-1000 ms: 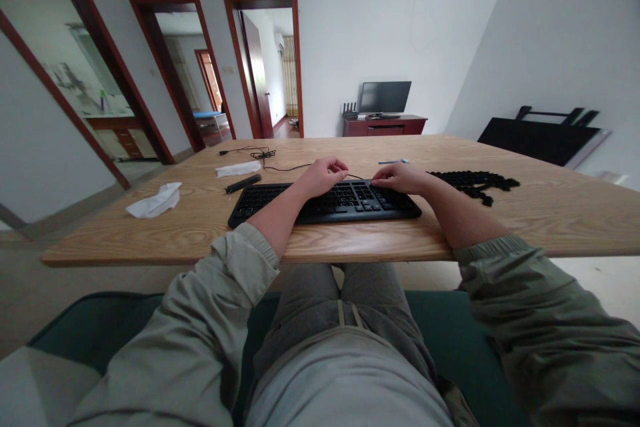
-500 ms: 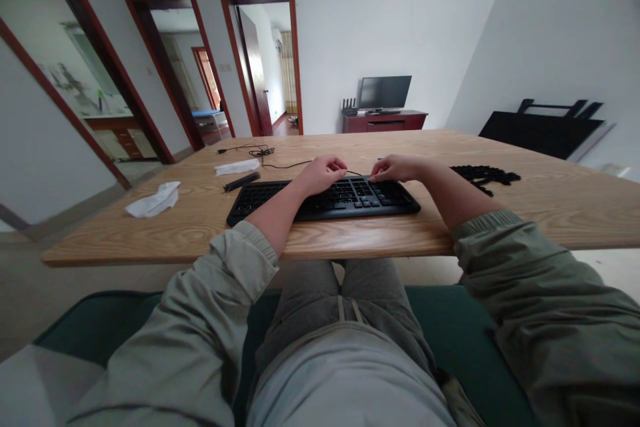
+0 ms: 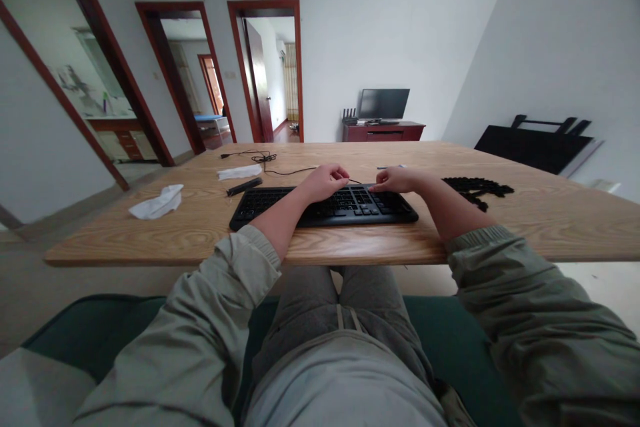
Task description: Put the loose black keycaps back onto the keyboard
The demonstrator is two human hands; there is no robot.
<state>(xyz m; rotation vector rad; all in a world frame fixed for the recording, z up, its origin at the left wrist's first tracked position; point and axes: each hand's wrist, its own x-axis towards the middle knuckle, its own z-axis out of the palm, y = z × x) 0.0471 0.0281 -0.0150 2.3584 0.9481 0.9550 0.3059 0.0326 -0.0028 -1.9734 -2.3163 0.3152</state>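
Note:
A black keyboard lies near the front edge of the wooden table, its keys partly covered by my forearm and fingers. Over its back middle, my left hand is closed, thumb and fingertips together; whatever is in them is too small to make out. Further right, my right hand reaches down with pinched fingertips touching the upper right keys. I cannot see what they hold, if anything. Beyond the right wrist is a spread of small black pieces, which look like loose keycaps.
The keyboard's cable runs back left to a coil. A slim black object, a flat white tissue and a crumpled tissue lie on the left of the table. A thin blue item lies behind my right hand.
The whole view has shifted slightly, with the table sitting a little lower in the picture. Both hands stay at nearly the same places over the keyboard, their fingers still pinched.

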